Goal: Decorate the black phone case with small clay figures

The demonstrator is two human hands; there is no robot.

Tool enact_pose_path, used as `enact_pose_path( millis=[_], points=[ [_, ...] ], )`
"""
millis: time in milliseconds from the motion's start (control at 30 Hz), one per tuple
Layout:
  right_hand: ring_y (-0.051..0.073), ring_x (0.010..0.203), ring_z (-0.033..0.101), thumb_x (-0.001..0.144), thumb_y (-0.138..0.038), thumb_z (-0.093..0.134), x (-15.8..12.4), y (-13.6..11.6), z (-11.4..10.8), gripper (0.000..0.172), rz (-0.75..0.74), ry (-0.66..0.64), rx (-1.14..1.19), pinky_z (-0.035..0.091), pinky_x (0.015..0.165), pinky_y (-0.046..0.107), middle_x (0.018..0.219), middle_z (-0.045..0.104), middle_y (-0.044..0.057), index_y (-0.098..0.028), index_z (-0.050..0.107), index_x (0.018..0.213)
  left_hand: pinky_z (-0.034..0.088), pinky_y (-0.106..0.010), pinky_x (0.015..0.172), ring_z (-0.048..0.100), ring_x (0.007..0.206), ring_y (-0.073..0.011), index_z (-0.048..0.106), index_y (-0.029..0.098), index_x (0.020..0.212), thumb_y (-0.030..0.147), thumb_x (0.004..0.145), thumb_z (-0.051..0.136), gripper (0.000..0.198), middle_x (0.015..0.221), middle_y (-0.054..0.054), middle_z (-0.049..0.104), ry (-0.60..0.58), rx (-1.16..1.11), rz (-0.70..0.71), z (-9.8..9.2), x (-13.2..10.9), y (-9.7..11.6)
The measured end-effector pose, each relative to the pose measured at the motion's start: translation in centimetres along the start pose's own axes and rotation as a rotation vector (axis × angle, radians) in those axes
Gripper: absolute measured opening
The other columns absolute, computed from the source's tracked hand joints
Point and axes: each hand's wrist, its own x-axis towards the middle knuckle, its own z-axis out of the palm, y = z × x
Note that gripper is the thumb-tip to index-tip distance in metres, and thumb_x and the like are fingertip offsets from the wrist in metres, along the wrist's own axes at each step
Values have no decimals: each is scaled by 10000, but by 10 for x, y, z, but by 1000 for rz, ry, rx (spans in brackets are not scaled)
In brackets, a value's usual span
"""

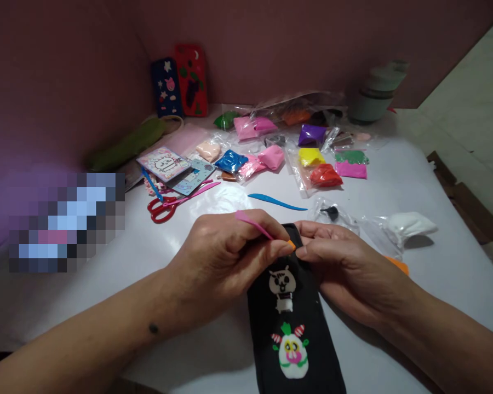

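A black phone case [296, 323] lies on the white table [394, 191] in front of me, with a pale clay creature and a white, pink and green clay figure stuck on it. My left hand [225, 257] is closed round a thin pink modelling tool [252, 223], its tip at a small orange clay piece [291, 245] near the case's top. My right hand [345, 262] rests over the case's upper right edge, its fingers pinched at the same orange piece.
Several bags of coloured clay [312, 158] lie across the far table. A blue modelling tool [277, 201], red scissors [166, 208], sticker cards [164, 163], a white clay bag [408, 224] and two decorated cases [183, 82] against the wall surround them.
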Motion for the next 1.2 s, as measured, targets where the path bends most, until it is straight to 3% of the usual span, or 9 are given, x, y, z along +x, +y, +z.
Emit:
enact_pose_path(
  millis=[667,1200],
  points=[
    [121,635,483,688,-15,576,0,1,0,157,-4,11,-19,409,784,344,648,544,-15,-165,594,644,435,-89,561,628,651,-46,682,69,823,104,850,601,93,731,-34,703,-29,135,12,7,0,0],
    [145,664,506,679,-9,571,-1,1,0,182,-18,1,-13,406,797,331,691,561,-5,-184,610,645,473,-115,568,642,656,-65,671,104,826,125,866,581,100,739,-26,705,-47,109,-7,5,1,2]
  ],
)
